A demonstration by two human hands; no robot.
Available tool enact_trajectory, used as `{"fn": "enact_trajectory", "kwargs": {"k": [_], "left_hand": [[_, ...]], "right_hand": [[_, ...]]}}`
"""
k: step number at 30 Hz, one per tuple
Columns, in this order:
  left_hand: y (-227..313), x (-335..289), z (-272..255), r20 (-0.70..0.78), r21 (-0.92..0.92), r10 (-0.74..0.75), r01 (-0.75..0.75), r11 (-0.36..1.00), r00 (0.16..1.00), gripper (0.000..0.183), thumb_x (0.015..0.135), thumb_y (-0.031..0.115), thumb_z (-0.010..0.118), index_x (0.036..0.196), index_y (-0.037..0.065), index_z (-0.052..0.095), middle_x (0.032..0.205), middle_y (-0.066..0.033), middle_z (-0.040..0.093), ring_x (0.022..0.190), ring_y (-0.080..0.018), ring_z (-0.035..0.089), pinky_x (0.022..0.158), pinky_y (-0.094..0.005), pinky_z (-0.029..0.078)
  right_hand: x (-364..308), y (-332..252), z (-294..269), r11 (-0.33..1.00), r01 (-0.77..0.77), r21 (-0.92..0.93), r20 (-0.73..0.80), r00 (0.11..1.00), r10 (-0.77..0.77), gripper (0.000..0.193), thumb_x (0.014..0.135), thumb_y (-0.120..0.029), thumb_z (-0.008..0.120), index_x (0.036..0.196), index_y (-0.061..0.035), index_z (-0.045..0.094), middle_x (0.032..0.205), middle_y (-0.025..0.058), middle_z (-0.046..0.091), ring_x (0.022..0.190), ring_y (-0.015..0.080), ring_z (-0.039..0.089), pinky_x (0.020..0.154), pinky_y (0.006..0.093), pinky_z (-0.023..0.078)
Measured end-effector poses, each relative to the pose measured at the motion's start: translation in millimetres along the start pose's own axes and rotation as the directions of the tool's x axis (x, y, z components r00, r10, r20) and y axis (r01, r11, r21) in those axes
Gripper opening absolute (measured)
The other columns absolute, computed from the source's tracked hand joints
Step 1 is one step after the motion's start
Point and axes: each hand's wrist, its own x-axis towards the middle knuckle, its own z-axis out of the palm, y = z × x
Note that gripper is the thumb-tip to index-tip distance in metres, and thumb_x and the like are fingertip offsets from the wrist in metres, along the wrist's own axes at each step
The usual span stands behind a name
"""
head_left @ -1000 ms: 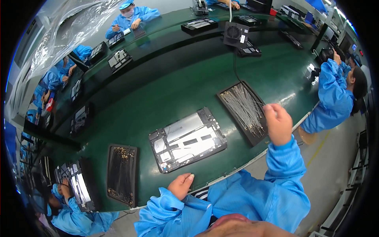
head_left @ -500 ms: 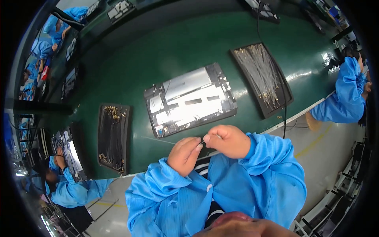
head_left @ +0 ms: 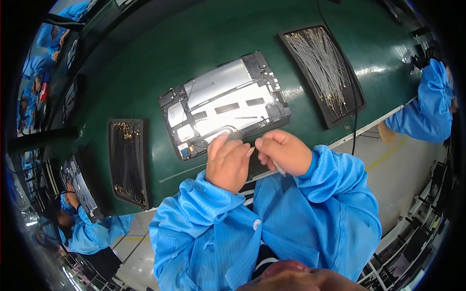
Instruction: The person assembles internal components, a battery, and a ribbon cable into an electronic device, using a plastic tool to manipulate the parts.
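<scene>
An opened tablet-like device (head_left: 228, 107), with silver plates and a black frame, lies in front of me. At its near edge my left hand (head_left: 227, 164) is closed on a thin grey cable (head_left: 182, 173), whose loose length runs out leftward over the table. Close beside it, my right hand (head_left: 285, 154) is closed, thumb and forefinger pinched near the left fingertips. A short pale stick-like tool (head_left: 279, 168) sticks out below the right hand's curled fingers. Whatever lies between the two sets of fingertips is too small to make out.
A dark tray (head_left: 335, 120) of grey cables with gold ends lies right of the device. To its left is another tray (head_left: 112, 160) with black cables. A black cord (head_left: 356, 128) hangs down past the right tray. People in blue work at both sides of the green table (head_left: 160, 63).
Both hands are nearer the device's near edge, and my left fingers now overlap it. The pale tool has come into sight under my right hand. The whole view has shifted slightly.
</scene>
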Motion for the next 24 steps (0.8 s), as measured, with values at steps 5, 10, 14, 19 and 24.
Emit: {"fn": "enact_trajectory", "kwargs": {"k": [5,10,14,19,24], "left_hand": [[-5.9,16.5,19.4,-0.042,0.075,-0.006,0.009,0.997,0.999,0.013,0.066,-0.001,0.058,0.077,0.002,0.052,0.074,-0.0119,0.054,0.072,-0.0275,0.052,0.081,-0.0409,0.037],[-10.5,21.0,26.2,0.051,0.216,-0.091,0.078,0.973,0.995,0.006,0.070,0.003,0.055,0.076,0.003,0.054,0.074,-0.0089,0.056,0.075,-0.0287,0.051,0.080,-0.0372,0.036],[-13.6,19.5,29.8,0.059,0.216,-0.112,0.097,0.972,0.992,0.007,0.067,0.009,0.058,0.073,0.006,0.056,0.073,-0.0064,0.055,0.084,-0.0289,0.048,0.077,-0.0372,0.035],[-9.1,24.1,30.6,0.036,0.249,-0.083,0.071,0.966,0.996,0.009,0.066,0.008,0.058,0.075,0.006,0.057,0.072,-0.0057,0.055,0.083,-0.0279,0.049,0.076,-0.0362,0.035],[-8.0,23.9,29.8,0.037,0.274,-0.083,0.070,0.959,0.996,0.011,0.066,0.008,0.058,0.077,0.007,0.058,0.072,-0.0055,0.055,0.083,-0.0275,0.049,0.075,-0.0357,0.035]], "right_hand": [[11.2,-7.8,-14.5,0.911,0.291,0.293,-0.342,0.921,-0.184,0.030,0.078,-0.026,0.049,0.087,0.0025,0.049,0.068,0.0061,0.050,0.052,0.0097,0.043,0.046,0.0210,0.036],[17.2,-16.1,-11.0,0.832,0.532,0.157,-0.507,0.767,-0.394,0.034,0.083,-0.019,0.044,0.109,0.0009,0.036,0.077,0.0089,0.053,0.067,0.0125,0.048,0.059,0.0226,0.040],[32.0,2.6,-9.9,0.598,0.748,-0.288,-0.485,0.424,-0.765,0.029,0.085,-0.021,0.040,0.103,0.0024,0.042,0.082,0.0100,0.056,0.070,0.0120,0.050,0.064,0.0248,0.041],[37.9,14.4,-11.6,0.578,0.765,-0.283,-0.447,0.428,-0.785,0.023,0.085,-0.019,0.039,0.095,0.0012,0.044,0.081,0.0103,0.057,0.074,0.0142,0.052,0.066,0.0270,0.042],[42.9,17.8,-10.8,0.549,0.779,-0.305,-0.436,0.398,-0.807,0.022,0.085,-0.019,0.040,0.094,0.0008,0.044,0.080,0.0104,0.057,0.073,0.0160,0.053,0.066,0.0277,0.042]]}}
